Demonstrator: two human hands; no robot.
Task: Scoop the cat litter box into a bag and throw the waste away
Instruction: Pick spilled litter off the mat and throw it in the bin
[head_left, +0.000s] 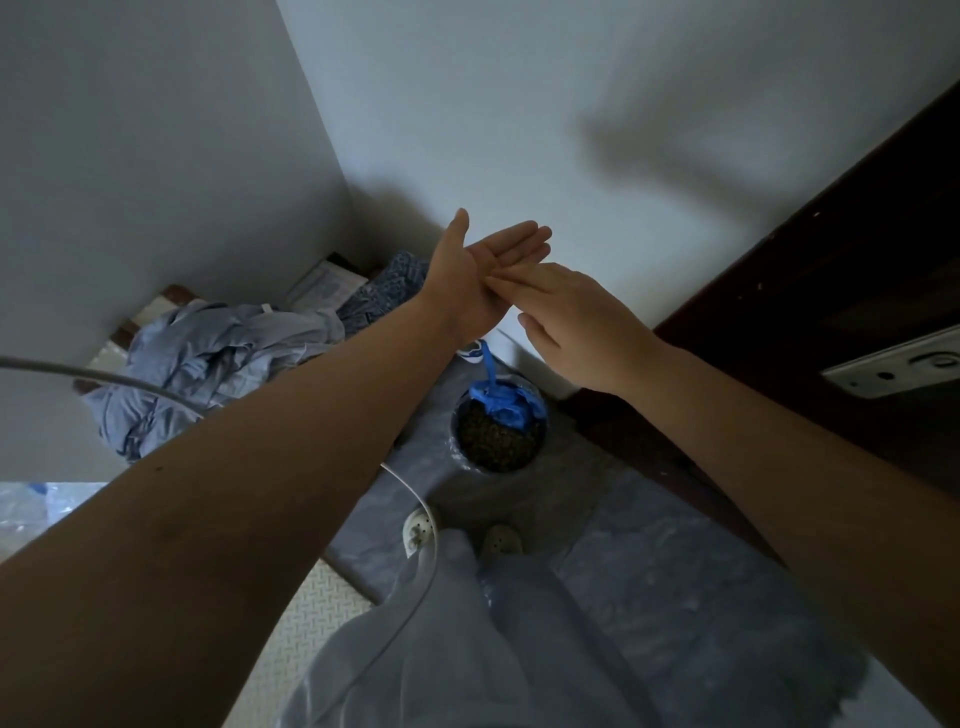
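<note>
Both arms reach out in front of me at chest height. My left hand (483, 265) is flat, palm turned up, fingers straight. My right hand (571, 317) lies palm down across it, its fingertips touching the left palm. Neither hand holds anything. On the floor below them stands a round container (460, 447) filled with dark granules, and a crumpled blue bag (506, 405) with a loose strip rests on top of its far side.
A heap of pale blue clothes (208, 364) lies in the left corner against the white wall. A dark wooden door (831, 270) stands on the right. A white cable (410, 582) hangs down past my slippered feet (501, 540) on the grey tiled floor.
</note>
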